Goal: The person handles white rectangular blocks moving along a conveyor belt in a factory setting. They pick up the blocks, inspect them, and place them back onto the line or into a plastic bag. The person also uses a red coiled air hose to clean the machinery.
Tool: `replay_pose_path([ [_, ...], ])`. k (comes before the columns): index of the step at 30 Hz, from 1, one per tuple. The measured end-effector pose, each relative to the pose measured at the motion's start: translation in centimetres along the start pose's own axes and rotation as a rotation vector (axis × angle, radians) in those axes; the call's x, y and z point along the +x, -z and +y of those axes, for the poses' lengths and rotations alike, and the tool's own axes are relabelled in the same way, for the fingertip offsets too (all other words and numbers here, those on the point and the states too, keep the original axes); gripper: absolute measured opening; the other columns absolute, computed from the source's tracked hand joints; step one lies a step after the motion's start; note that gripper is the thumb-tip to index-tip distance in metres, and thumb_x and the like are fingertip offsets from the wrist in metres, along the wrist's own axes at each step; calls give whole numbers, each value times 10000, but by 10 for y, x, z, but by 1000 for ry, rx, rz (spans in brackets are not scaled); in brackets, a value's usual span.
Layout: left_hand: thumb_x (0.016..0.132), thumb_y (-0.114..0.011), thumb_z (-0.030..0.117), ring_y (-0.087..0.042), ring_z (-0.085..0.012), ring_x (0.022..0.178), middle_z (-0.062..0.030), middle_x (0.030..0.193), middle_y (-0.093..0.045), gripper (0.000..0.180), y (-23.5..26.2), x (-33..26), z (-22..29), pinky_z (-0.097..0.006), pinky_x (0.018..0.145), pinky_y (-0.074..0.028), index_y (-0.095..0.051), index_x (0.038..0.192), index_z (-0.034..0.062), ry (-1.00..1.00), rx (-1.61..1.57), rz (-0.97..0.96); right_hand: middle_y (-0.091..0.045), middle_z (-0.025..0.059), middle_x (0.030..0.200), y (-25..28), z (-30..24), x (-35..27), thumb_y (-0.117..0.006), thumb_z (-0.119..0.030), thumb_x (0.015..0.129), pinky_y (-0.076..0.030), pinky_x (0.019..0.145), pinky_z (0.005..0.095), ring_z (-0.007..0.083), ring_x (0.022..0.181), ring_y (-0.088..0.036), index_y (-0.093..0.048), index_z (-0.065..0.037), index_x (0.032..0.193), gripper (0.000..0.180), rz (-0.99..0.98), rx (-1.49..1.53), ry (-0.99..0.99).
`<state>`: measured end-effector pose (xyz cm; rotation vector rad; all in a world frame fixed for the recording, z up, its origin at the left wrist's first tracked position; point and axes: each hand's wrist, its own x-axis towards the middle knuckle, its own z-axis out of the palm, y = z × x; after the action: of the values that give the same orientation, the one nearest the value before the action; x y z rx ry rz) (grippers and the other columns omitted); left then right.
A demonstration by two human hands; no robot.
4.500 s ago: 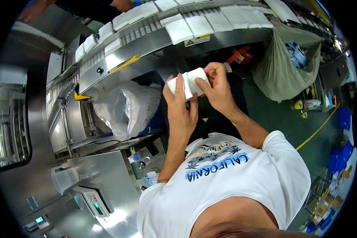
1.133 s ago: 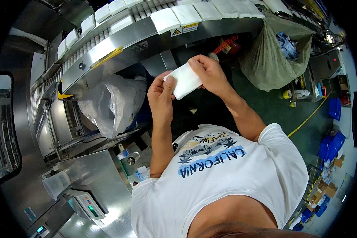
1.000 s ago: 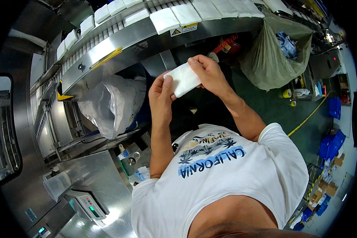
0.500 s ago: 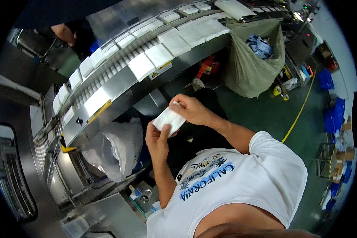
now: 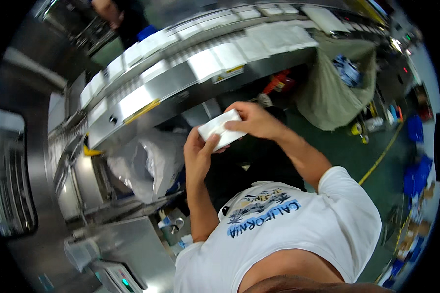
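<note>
A white folded sheet, flat and rectangular, is held up in front of my chest between both hands. My left hand grips its near left end, thumb on top and fingers beneath. At the far right end, my right hand pinches it, with the thumb lying across its upper face. The fingers under the sheet are mostly hidden. Beyond my hands runs a metal conveyor; similar white pieces lie along its near ledge and on its belt.
A green-grey sack holding blue-and-white scraps hangs at right. Left of my hands is a clear plastic bag. A scale stands on a metal table at lower left. Another person's hand shows across the conveyor.
The view has shifted, so the surroundings sit differently. Both hands have stayed on the folded sheet, which now lies flatter, and my right thumb has moved inward over its upper face.
</note>
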<state>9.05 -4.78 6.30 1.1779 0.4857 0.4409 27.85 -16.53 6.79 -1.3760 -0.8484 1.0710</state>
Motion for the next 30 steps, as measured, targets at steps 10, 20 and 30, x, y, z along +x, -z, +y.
replay_pose_path([
  [10,1083,-598,276,-753,-239,910,-231,1164,-697,433,44,7,6,-310,778,-621,-455,1365,-19,-287,-72,253,-733,87,1023,8,-96,137,-764,-329,962,-600,691,282,131,853,-704,-674,22,1190,428,-76,-213,123],
  [20,1047,-654,194,-712,-197,920,-155,1103,-713,410,52,1,-149,-317,824,-576,-474,1352,-12,13,103,413,-740,203,1057,-34,-83,335,-712,-302,987,-611,882,392,293,1024,-730,-693,94,1136,423,-147,-274,-187],
  [30,918,-731,168,-610,-382,1082,-198,1146,-632,374,83,-24,-230,-459,959,-476,-598,1221,-7,-261,1009,588,-741,217,949,-1,-70,328,-625,-231,934,-561,790,448,355,880,-725,-723,-1,1026,267,58,-1027,401],
])
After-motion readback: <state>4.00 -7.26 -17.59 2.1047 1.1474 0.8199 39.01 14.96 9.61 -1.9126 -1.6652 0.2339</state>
